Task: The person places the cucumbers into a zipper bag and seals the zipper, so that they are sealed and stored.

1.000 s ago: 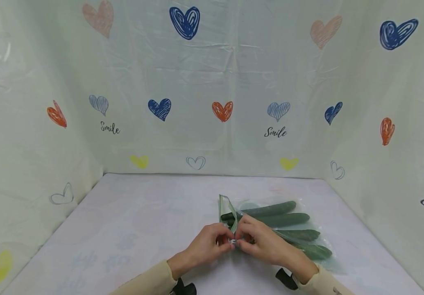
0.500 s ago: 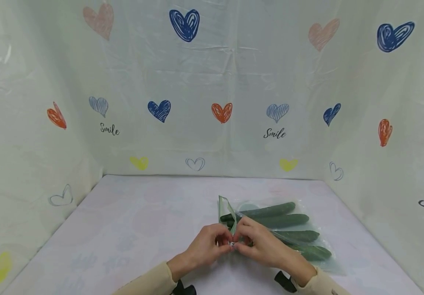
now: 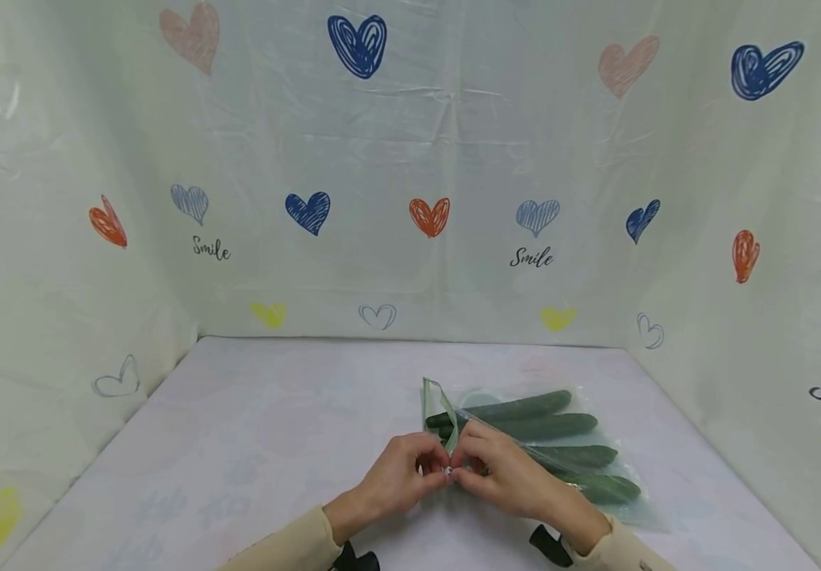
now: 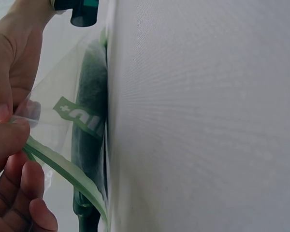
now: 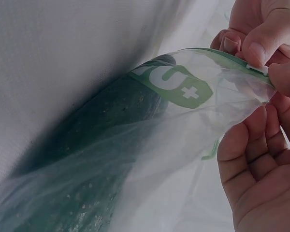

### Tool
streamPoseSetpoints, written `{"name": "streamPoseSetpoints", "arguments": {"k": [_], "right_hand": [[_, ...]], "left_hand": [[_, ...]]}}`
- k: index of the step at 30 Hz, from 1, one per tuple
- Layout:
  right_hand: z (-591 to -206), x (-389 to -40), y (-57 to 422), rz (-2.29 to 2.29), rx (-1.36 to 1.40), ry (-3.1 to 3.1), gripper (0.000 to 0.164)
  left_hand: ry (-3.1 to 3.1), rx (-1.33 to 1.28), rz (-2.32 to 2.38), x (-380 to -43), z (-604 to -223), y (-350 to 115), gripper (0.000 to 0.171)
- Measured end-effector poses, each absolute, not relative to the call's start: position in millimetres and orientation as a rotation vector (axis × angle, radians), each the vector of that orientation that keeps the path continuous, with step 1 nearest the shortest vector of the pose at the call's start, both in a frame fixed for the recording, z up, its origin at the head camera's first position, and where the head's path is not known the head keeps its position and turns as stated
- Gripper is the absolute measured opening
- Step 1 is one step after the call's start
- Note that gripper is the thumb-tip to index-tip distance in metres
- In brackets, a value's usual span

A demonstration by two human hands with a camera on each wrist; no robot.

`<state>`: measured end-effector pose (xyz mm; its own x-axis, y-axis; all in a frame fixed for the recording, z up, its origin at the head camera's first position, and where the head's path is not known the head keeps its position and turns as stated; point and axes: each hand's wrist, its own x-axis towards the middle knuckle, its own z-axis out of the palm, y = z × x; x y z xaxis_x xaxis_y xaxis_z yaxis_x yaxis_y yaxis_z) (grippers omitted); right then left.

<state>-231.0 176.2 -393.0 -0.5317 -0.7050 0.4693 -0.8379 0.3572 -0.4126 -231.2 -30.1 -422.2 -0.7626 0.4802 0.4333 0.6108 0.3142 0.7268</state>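
Note:
A clear zip bag [image 3: 649,515] with a green-trimmed mouth lies on the table, holding several cucumbers [image 3: 556,427]. Its mouth faces left and gapes at the far end. At the near corner of the mouth, my left hand [image 3: 399,474] and right hand [image 3: 513,474] meet fingertip to fingertip. The left thumb and forefinger pinch the green zip strip [image 4: 70,176] by a small white slider [image 5: 257,69]. Right beside them, the right thumb and fingers pinch the same corner, pulling the film [image 5: 232,104] up off a cucumber [image 5: 82,159].
The white table [image 3: 274,428] stretches to the left of the bag. A pale curtain [image 3: 396,143] printed with hearts encloses the back and both sides. Dark wrist mounts [image 3: 551,544] sit under both sleeves, close to the tabletop.
The fingertips of both hands have drawn slightly closer together at the bag's corner, so less of the white slider shows. Bag and cucumbers lie as before.

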Motion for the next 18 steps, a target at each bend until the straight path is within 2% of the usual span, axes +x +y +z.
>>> {"name": "streamPoseSetpoints", "arguments": {"k": [12,18], "right_hand": [[-392.9,-231.5,175.1,0.929,1.386,-2.367,0.019],[-391.0,-231.9,176.5,0.958,1.396,-2.352,0.020]], "left_hand": [[-2.485,-0.995,-1.396,-233.0,-420.6,-29.8,0.011],[-2.459,-1.036,-1.280,-236.6,-420.0,-31.0,0.017]]}}
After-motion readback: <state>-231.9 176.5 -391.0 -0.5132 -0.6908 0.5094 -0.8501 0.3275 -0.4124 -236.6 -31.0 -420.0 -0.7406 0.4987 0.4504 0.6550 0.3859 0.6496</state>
